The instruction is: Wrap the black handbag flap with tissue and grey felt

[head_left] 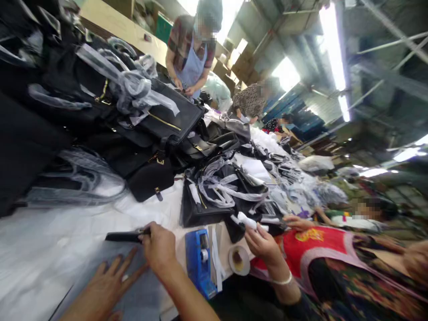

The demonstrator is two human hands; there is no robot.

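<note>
My left hand [112, 281] lies flat with its fingers spread on a grey-blue sheet [142, 298] at the lower left. Beside it, my right hand [158, 247] is closed on one end of a narrow black strip [122, 236], which points left across the sheet's upper edge. Whether the strip is a strap or a tool is too blurred to tell. To the right of my right forearm stands a blue tape dispenser [194, 256]. White wrapping [67, 236] covers the table on the left.
Black handbags [150, 178] with plastic-wrapped handles are heaped across the table. Right of the dispenser lie white strips [216, 263] and a small round dish [239, 261]. At right, a co-worker in a red apron [317, 245] holds a white roll [247, 220]. Other people work farther back.
</note>
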